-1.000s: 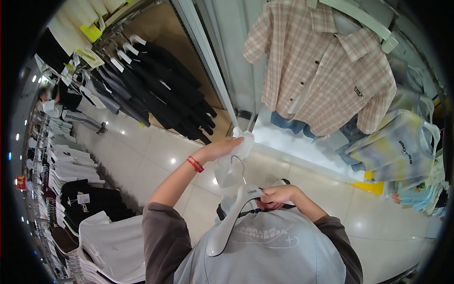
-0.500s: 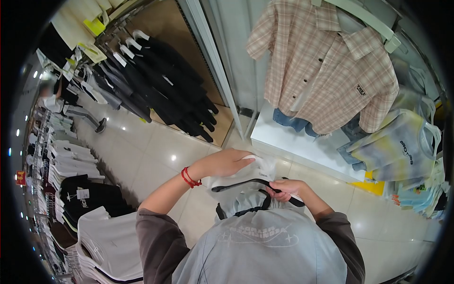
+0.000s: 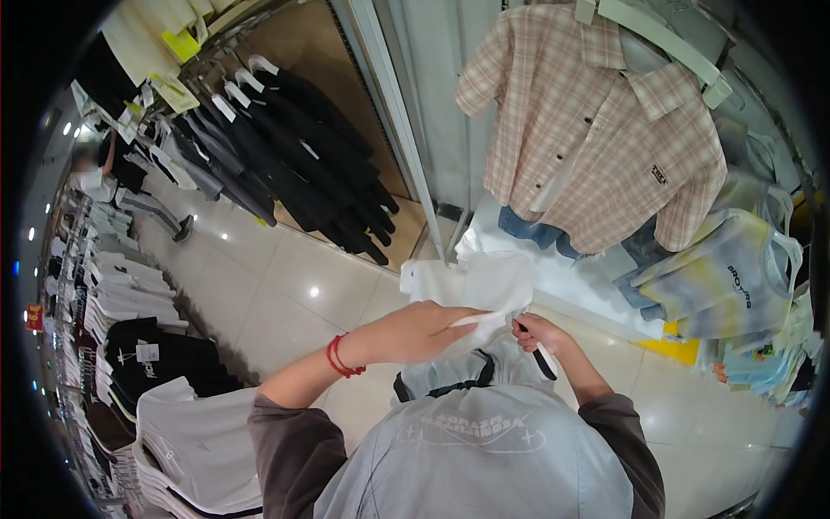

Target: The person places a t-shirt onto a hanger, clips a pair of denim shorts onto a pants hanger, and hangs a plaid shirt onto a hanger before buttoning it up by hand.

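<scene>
White cloth swings forward as the hanger drops from view

White cloth (image 3: 500, 278) is now spread out ahead of both hands, reaching towards the low white platform (image 3: 553, 268); one second ago it was a small bunch held up above the hook. The hanger (image 3: 545, 362) has changed most. Its pale face and metal hook showed plainly at first, then it turned so that its dark edge lay across the front of the body. Now only a short end, black with a white side, sticks out below the right hand (image 3: 538, 334), and the rest is hidden by cloth and fingers, so whether the cloth sits on it cannot be told

The right hand is closed round the hanger, fingers curled in tight with the thumb against them, and the edge of the cloth meets it there. The left hand (image 3: 419, 333), with a red bracelet (image 3: 340, 356) at the wrist, has come across close to the right. Its fingers reach out long and nearly straight, and a fold of the cloth is pinched between them and the thumb

Both hands are just above the pale blue garment (image 3: 467, 450) on the wearer's front. Beyond them the checked shirt (image 3: 596, 130) hangs over the platform, and dark clothes (image 3: 294, 147) hang on a rack to the left, much as they did before
</scene>
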The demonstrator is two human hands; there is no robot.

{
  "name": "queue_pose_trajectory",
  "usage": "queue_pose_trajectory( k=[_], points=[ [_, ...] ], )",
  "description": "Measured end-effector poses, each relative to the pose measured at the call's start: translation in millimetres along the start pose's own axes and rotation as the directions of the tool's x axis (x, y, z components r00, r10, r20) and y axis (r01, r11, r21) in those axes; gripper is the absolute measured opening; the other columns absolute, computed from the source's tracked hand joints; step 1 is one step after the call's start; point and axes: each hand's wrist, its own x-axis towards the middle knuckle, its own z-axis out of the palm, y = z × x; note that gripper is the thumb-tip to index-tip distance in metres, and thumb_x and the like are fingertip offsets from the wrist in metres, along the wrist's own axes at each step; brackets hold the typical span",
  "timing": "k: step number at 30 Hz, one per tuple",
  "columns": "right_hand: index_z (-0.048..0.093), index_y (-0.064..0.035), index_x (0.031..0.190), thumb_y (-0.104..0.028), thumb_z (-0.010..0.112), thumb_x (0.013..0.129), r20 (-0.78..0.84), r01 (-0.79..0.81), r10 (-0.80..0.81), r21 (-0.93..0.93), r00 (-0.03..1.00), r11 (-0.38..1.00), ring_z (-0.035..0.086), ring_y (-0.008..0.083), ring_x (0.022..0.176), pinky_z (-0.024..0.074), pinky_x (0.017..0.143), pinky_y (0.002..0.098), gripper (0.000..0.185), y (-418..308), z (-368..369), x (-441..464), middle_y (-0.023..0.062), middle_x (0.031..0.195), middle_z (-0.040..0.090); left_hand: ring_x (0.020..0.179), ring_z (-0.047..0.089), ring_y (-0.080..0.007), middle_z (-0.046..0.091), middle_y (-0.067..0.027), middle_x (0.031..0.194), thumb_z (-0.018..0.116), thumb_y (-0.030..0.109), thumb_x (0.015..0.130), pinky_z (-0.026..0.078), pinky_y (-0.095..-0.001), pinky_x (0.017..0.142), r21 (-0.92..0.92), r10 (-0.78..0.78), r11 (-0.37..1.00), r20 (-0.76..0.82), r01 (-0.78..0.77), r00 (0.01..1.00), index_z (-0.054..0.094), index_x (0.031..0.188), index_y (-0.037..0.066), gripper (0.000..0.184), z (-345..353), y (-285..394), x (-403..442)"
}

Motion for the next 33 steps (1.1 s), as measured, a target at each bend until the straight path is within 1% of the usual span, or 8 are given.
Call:
queue_pose_trajectory(
  k=[5,10,17,19,21,26,30,33],
  points=[
    [0.048,-0.0077,0.085,-0.023,0.046,0.090,0.003,-0.001,0.001,-0.150,1.000,0.989,0.045,0.0106,0.050,0.0396,0.044,0.0243,0.016,15,-14,39,-0.0004,0.064,0.046,0.078,0.058,-0.0310,0.059,-0.0194,0.100,0.037,0.018,0.092,0.044,-0.0351,0.076,-0.266,0.327,0.915,0.049,-0.303,0.944,0.043,0.128,0.010,0.038,41,11,29],
    [0.048,-0.0075,0.087,-0.022,0.046,0.090,0.031,0.088,-0.083,-0.218,0.996,0.972,0.045,0.0109,0.052,0.0397,0.046,0.0245,0.015,16,14,46,-0.0001,0.066,0.046,0.085,0.057,-0.0311,0.058,-0.0155,0.108,0.040,0.016,0.091,0.043,-0.0358,0.079,-0.419,0.772,0.532,-0.116,-0.735,0.625,0.040,0.130,0.008,0.040,105,50,74],
    [0.048,-0.0073,0.088,-0.022,0.047,0.089,0.127,0.234,-0.209,-0.230,0.970,0.945,0.045,0.0114,0.055,0.0399,0.048,0.0248,0.015,10,60,61,0.0003,0.068,0.047,0.089,0.053,-0.0315,0.057,-0.0163,0.094,0.055,0.029,0.084,0.042,-0.0382,0.076,0.082,0.509,0.852,0.104,-0.517,0.854,0.038,0.129,0.003,0.055,56,21,53],
    [0.048,-0.0072,0.089,-0.022,0.047,0.089,0.144,0.263,-0.235,-0.225,0.961,0.938,0.046,0.0115,0.055,0.0399,0.049,0.0249,0.015,7,69,67,0.0005,0.069,0.047,0.088,0.053,-0.0317,0.055,-0.0172,0.093,0.061,0.035,0.078,0.041,-0.0383,0.078,0.364,0.430,0.865,-0.182,-0.345,0.885,0.040,0.127,0.001,0.064,30,16,45],
    [0.048,-0.0071,0.089,-0.022,0.047,0.089,0.152,0.283,-0.254,-0.220,0.955,0.933,0.046,0.0116,0.056,0.0400,0.049,0.0250,0.014,5,75,70,0.0006,0.070,0.047,0.089,0.052,-0.0313,0.055,-0.0173,0.094,0.064,0.036,0.073,0.039,-0.0381,0.082,0.624,0.534,0.780,-0.622,-0.049,0.573,0.042,0.124,-0.002,0.067,14,-12,48],
    [0.048,-0.0070,0.090,-0.021,0.048,0.088,0.138,0.298,-0.273,-0.212,0.952,0.931,0.046,0.0120,0.058,0.0401,0.051,0.0253,0.014,8,73,65,0.0009,0.072,0.047,0.077,0.058,-0.0323,0.062,-0.0147,0.085,0.053,0.057,0.077,0.044,-0.0405,0.076,0.283,-0.013,0.807,-0.869,0.519,0.495,0.048,0.120,0.003,0.070,-13,-60,41],
    [0.047,-0.0069,0.091,-0.021,0.048,0.088,0.109,0.287,-0.270,-0.203,0.957,0.936,0.046,0.0122,0.059,0.0402,0.052,0.0255,0.015,14,62,50,0.0011,0.073,0.047,0.090,0.060,-0.0266,0.062,-0.0143,0.098,0.034,0.063,0.085,0.044,-0.0325,0.084,-0.109,-0.408,0.913,-0.291,0.393,0.865,0.043,0.123,-0.001,0.075,-44,-65,40],
    [0.047,-0.0068,0.092,-0.021,0.049,0.088,0.097,0.290,-0.276,-0.204,0.956,0.935,0.046,0.0124,0.061,0.0402,0.053,0.0256,0.015,16,61,46,0.0013,0.074,0.047,0.101,0.055,-0.0181,0.057,-0.0095,0.113,0.032,0.049,0.092,0.041,-0.0290,0.090,-0.442,-0.243,0.891,-0.266,0.106,0.933,0.042,0.124,0.000,0.059,-35,-83,47]
  ],
)
